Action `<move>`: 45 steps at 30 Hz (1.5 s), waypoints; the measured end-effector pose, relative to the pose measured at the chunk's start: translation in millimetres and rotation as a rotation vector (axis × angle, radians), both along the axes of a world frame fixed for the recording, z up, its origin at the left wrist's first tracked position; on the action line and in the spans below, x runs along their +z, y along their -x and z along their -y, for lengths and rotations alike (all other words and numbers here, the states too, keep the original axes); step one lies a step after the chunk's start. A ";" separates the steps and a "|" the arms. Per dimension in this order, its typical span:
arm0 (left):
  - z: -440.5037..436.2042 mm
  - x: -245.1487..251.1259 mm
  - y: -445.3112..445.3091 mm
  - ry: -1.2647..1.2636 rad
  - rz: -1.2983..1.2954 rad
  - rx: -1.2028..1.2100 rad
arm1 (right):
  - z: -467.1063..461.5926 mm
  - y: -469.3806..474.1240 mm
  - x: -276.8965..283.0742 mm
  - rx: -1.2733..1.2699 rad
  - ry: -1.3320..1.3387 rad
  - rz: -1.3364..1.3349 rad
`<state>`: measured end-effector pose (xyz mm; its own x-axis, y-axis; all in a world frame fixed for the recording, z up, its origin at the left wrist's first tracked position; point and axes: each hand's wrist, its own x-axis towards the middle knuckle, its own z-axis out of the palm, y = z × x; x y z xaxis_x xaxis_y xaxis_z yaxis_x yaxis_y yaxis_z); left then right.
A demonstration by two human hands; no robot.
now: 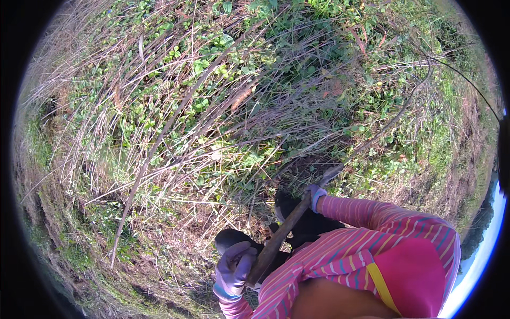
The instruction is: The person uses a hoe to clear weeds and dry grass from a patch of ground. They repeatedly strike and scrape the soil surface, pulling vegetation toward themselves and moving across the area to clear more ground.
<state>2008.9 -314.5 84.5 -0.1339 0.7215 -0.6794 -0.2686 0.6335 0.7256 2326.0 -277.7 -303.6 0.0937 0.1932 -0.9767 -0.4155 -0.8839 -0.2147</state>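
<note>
My right hand (314,195), in a pale glove, grips the wooden handle (285,231) of a long tool. Beyond that hand the handle meets a grey, seemingly metal, socket (331,174). A thin curved piece (382,131) runs on from there towards the upper right; whether it is a blade or a woody stalk is unclear. My left hand (236,267), also gloved, has its fingers curled beside the handle's near end. Whether those fingers wrap around the wood is not visible. Dark shoes (233,238) show under the handle.
Dry fallen stalks (167,131) lie thickly over green leafy plants (199,65) ahead of me. One long stalk (159,139) slants across the left side. Trampled dry grass (171,247) surrounds my feet. Trees (476,239) and sky appear at the lower right rim.
</note>
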 end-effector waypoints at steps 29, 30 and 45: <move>-18.6 -55.6 32.6 -0.046 -0.209 -0.011 | -26.4 62.0 69.3 -0.567 -0.059 -0.233; -10.4 -66.3 39.4 -0.023 -0.205 -0.055 | -22.0 65.2 65.5 -0.573 -0.108 -0.312; 145.5 -135.4 61.6 0.181 -0.700 -1.259 | 64.3 72.0 28.0 -0.474 -0.395 -0.208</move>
<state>1947.3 -460.0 -51.0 0.1750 0.5218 -0.8349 0.8928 0.2734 0.3580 2254.0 -341.9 -275.6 0.0739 0.5256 -0.8475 -0.8089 -0.4655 -0.3592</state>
